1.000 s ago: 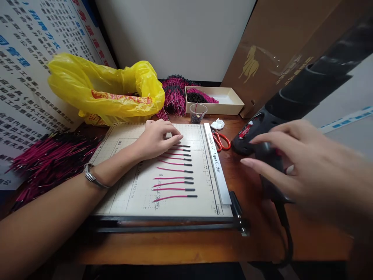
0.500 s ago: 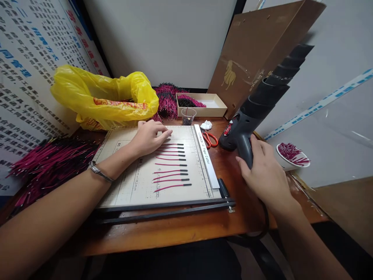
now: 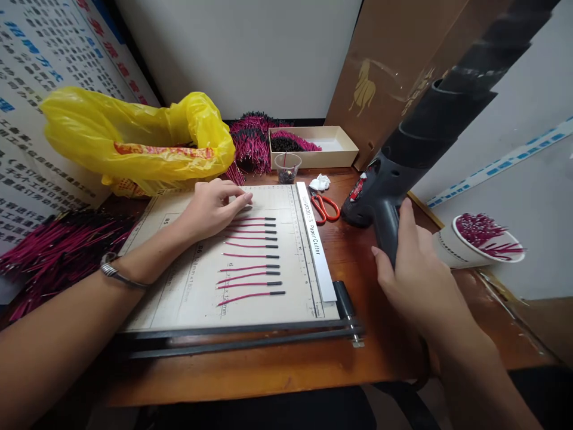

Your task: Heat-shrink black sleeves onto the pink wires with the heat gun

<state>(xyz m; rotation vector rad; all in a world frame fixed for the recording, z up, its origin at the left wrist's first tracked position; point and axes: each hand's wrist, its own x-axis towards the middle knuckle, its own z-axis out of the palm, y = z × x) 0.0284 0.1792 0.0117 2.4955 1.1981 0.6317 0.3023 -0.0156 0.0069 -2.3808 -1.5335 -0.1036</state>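
A row of short red wires with black sleeved ends [image 3: 251, 256] lies across the cream board of a paper cutter [image 3: 188, 298]. My left hand [image 3: 215, 208] rests on the board at the row's far end, thumb stretched out and fingers loosely bent, with nothing visible in it. To the right, my right hand [image 3: 423, 269] is wrapped round the handle of a dark heat gun [image 3: 387, 194]. Its rear end rests on the table and its long, layered black nozzle tilts up to the right. My palm hides part of the handle.
Behind the board are a yellow plastic bag [image 3: 147, 167], piled wires [image 3: 250, 143], a shallow box [image 3: 333, 156] and a clear cup [image 3: 287, 173]. Red-handled scissors [image 3: 326, 209] and crumpled tissue [image 3: 320, 183] lie beside the cutter. A white cup of wires [image 3: 461, 254] tilts at right; more wires [image 3: 58, 257] lie left.
My viewpoint has shifted, so the heat gun looks larger and the board sits further left. My left hand stays on the board, and my right hand keeps its hold on the heat gun.
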